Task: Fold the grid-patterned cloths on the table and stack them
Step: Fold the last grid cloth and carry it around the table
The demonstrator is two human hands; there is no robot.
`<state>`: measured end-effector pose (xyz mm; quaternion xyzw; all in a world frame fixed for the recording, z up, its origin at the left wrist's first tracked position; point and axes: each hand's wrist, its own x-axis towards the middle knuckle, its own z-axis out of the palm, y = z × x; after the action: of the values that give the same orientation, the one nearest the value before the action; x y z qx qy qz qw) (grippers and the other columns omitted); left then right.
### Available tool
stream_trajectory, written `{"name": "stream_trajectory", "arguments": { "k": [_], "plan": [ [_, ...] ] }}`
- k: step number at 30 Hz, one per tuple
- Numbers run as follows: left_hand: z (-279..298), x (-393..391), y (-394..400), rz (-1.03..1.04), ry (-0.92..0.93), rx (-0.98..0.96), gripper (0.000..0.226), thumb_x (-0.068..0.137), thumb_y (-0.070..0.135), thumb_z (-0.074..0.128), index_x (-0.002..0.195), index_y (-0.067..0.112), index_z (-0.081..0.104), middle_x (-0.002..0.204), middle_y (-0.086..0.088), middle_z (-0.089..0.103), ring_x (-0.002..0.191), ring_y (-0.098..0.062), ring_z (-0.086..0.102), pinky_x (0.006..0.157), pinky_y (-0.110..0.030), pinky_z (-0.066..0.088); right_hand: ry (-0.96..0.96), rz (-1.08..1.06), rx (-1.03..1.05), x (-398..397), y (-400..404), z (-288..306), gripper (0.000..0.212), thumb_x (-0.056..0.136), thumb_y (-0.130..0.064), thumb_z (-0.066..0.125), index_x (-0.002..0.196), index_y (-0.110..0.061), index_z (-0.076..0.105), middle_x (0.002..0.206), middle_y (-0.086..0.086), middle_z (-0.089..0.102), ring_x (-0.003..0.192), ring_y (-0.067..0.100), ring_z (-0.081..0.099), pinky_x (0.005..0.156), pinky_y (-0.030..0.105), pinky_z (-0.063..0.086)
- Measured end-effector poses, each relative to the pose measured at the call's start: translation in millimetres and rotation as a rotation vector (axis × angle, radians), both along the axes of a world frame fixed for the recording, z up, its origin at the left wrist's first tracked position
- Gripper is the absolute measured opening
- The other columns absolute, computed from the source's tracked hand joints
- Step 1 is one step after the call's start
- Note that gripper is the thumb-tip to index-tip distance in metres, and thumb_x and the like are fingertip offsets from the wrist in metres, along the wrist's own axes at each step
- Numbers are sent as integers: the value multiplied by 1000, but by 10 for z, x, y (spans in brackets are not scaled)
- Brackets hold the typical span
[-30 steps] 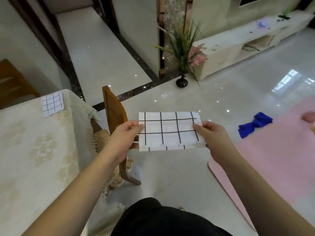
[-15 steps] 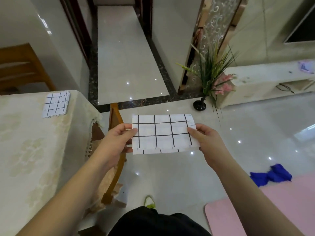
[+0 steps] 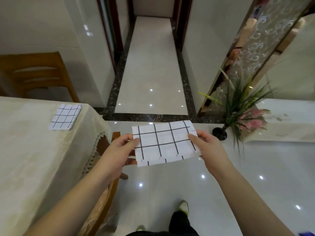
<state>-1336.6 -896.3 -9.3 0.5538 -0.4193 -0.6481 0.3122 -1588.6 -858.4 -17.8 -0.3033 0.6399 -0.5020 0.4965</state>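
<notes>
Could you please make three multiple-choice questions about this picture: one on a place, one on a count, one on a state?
1. Where does the folded cloth lie?
A. on the floor
B. on the table
C. on a chair

2. How many grid-patterned cloths show?
A. one
B. two
C. four

3. How is the held cloth kept?
A. both hands pinch its ends
B. draped over one arm
C. flat on the table

Key: 1 B, it rests near the table's far corner. 2 B, one on the table, one held. 3 A, left hand and right hand grip opposite ends in the air.

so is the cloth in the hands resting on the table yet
No, the held cloth hangs over the floor between both hands, apart from the table.
</notes>
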Motion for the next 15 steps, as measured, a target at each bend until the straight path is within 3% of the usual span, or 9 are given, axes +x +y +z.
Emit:
{"name": "stream_trajectory", "arguments": {
  "k": [5, 11, 15],
  "plan": [
    [26, -336, -313, 183, -79, -4, 17, 98, 26, 54, 104, 17, 67, 93, -6, 76, 84, -22, 74, 67, -31, 55, -16, 117, -38, -321, -679, -103, 13, 91, -14, 64, 102, -15, 72, 97, 5, 76, 95, 26, 71, 90, 46, 55],
    [113, -718, -703, 378, -116, -48, 17, 98, 23, 53, 104, 16, 67, 95, -4, 76, 84, -19, 74, 69, -31, 57, -32, 247, -90, -629, -1423, -42, 9, 90, -12, 65, 94, -16, 72, 91, 3, 77, 87, 22, 71, 73, 34, 53],
    [136, -841, -945, 548, -141, -82, 15, 97, 26, 55, 101, 19, 67, 93, -1, 76, 83, -17, 74, 77, -39, 59, -24, 347, -93, -696, -1876, 46, 9, 90, -13, 66, 97, -15, 72, 94, 3, 76, 89, 22, 72, 77, 35, 55]
  ]
}}
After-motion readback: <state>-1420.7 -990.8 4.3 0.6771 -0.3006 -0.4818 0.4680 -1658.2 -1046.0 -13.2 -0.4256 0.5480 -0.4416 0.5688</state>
